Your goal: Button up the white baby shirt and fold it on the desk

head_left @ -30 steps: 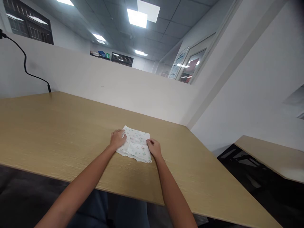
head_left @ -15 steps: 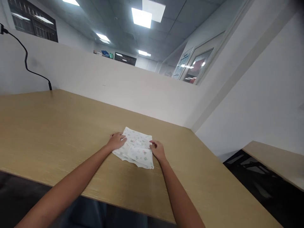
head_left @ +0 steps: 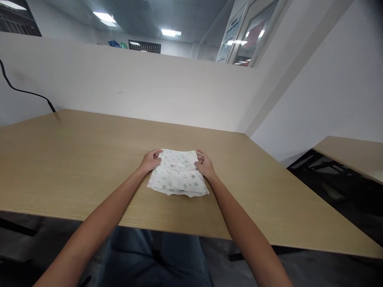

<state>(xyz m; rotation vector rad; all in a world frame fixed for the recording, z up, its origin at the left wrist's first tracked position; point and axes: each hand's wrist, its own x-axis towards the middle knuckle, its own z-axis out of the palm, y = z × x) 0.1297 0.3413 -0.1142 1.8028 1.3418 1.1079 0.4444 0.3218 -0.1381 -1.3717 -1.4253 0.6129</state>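
Note:
A white cloth (head_left: 178, 171) with small animal-like prints lies folded on the table in front of me. Whether it is a garment, I cannot make out. At its left edge, my left hand (head_left: 151, 160) is curled, with the thumb and fingertips holding the fabric near the far corner. My right hand (head_left: 205, 164) holds the opposite edge, its thumb against the cloth and its index finger near the far right corner. A crease runs across the cloth's middle, and its near hem is wavy. The undersides of the fingers are hidden.
The cloth rests on a wooden table (head_left: 98, 159), bounded at the back by a white partition (head_left: 167, 91). A black cable (head_left: 30, 93) hangs at the left rear corner. Beyond a gap to the right stands another table (head_left: 356, 153). My legs (head_left: 158, 255) are under the near edge.
The view has tilted down and levelled. Both hands have shifted toward the cloth's far corners; the left one, flatter before, is now curled at the edge. The cloth lies straighter before me.

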